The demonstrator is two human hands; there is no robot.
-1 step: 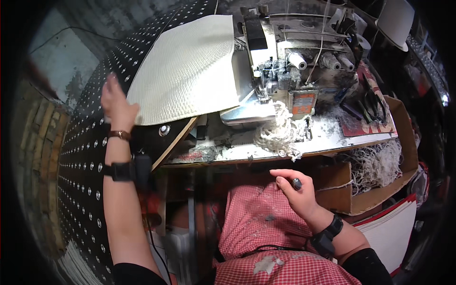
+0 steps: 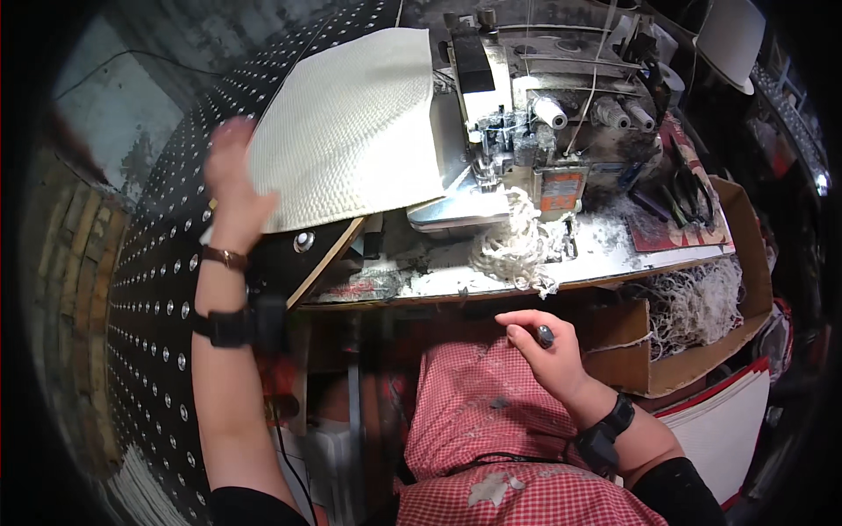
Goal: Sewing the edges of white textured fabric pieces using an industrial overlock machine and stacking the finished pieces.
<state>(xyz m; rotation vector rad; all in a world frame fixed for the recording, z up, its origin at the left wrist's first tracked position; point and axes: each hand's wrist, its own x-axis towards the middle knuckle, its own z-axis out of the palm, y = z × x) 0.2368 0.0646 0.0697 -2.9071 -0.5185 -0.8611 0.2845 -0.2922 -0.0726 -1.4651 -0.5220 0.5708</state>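
A cream, ribbed piece of fabric (image 2: 351, 131) lies on the table, its right edge beside the plate of a sewing machine (image 2: 487, 114). At its left edge is my left hand (image 2: 235, 180), fingers stretched out and thumb apart, somewhat blurred. The thumb overlaps the fabric's lower left corner; whether it presses on it I cannot tell. My right hand (image 2: 548, 355) hovers over my red checked apron (image 2: 474, 394), below the table edge. Its fingers are curled round a small dark tool (image 2: 546, 337) of which only the rounded end shows.
Tangled white thread trimmings (image 2: 517, 241) heap up before the machine. Thread cones (image 2: 550, 112) sit on its right. Scissors (image 2: 693, 188) rest on a red board. A cardboard box (image 2: 737, 324) of thread waste stands at the right. The black studded surface (image 2: 158, 272) runs along the left.
My left hand has moved slightly right and away from me, toward the fabric. The fabric's left edge has shifted a little to the right. My right hand is almost still.
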